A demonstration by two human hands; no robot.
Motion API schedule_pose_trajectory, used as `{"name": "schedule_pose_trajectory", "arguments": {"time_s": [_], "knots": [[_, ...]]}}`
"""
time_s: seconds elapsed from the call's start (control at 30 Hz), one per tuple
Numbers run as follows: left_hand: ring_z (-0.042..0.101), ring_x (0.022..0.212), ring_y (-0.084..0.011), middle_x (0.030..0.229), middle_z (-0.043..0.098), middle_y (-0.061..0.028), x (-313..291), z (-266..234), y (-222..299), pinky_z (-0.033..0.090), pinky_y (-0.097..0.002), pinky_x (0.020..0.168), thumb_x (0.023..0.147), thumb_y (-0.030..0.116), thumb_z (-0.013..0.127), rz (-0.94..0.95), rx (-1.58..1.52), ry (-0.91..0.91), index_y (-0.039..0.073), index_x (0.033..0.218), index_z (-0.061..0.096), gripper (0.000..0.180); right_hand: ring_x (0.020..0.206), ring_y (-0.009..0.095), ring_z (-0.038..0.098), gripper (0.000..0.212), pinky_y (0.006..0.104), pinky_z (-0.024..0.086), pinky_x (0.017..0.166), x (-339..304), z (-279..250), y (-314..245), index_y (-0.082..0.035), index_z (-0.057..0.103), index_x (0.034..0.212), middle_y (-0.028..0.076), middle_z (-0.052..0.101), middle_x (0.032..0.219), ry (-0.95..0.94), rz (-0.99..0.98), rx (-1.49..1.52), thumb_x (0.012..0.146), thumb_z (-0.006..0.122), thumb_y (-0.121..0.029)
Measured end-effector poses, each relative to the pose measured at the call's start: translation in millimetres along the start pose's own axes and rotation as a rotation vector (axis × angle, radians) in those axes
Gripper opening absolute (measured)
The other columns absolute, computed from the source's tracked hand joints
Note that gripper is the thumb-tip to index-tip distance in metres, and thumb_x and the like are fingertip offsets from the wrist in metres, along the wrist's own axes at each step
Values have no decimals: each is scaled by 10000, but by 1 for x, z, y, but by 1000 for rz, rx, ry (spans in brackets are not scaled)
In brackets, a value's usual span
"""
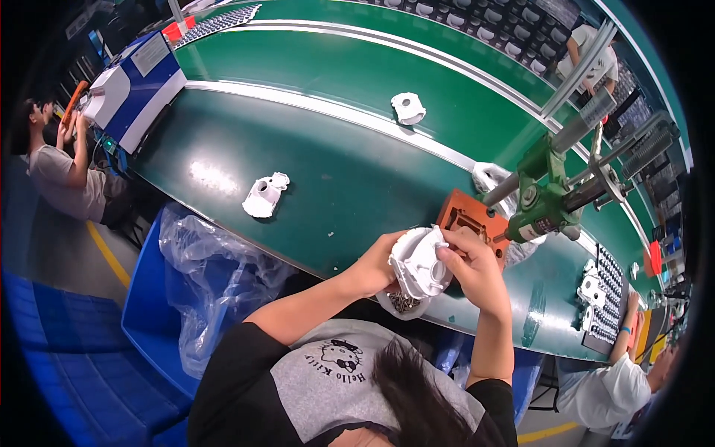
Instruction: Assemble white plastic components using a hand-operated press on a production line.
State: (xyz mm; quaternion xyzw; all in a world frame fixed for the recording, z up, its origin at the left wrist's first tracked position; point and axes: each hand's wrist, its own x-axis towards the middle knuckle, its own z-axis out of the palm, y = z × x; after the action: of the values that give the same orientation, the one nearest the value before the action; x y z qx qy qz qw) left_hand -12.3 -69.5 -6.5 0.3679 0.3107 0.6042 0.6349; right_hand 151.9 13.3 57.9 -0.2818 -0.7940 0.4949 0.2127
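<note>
A white moulded plastic housing (418,267) is held up at the table's near edge. My left hand (377,264) is closed round its left side. My right hand (474,270) has thumb and fingers pinched together against the housing's upper right part; whatever small thing may be between the fingertips is hidden. Partly covered beneath the housing is a white bowl (414,314) of small metal pieces. Just beyond my right hand sits an orange fixture block (455,211) under a green hand press (535,195).
One white housing (262,197) lies on the table to the left, another (408,109) on the far green strip. Clear plastic bags (495,181) lie behind the press. A blue bin (153,313) with plastic film stands lower left. People work at both sides.
</note>
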Motion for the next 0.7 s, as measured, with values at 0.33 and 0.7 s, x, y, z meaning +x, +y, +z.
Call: {"name": "schedule_pose_trajectory", "arguments": {"time_s": [0.33,0.7], "knots": [[567,622,-52,857,624,-21,20,10,-19,447,-197,448,913,59,475,-18,-66,289,24,1117,555,222,798,250,547,354,325,461,697,-3,40,24,-22,552,1174,152,528,948,423,-65,-245,821,561,-24],[541,823,-79,907,574,-36,20,9,-28,475,-255,686,903,63,514,25,34,307,32,1002,468,113,1073,392,525,599,405,485,844,-5,47,34,-25,440,1292,223,458,1266,358,-222,-390,709,485,103]]}}
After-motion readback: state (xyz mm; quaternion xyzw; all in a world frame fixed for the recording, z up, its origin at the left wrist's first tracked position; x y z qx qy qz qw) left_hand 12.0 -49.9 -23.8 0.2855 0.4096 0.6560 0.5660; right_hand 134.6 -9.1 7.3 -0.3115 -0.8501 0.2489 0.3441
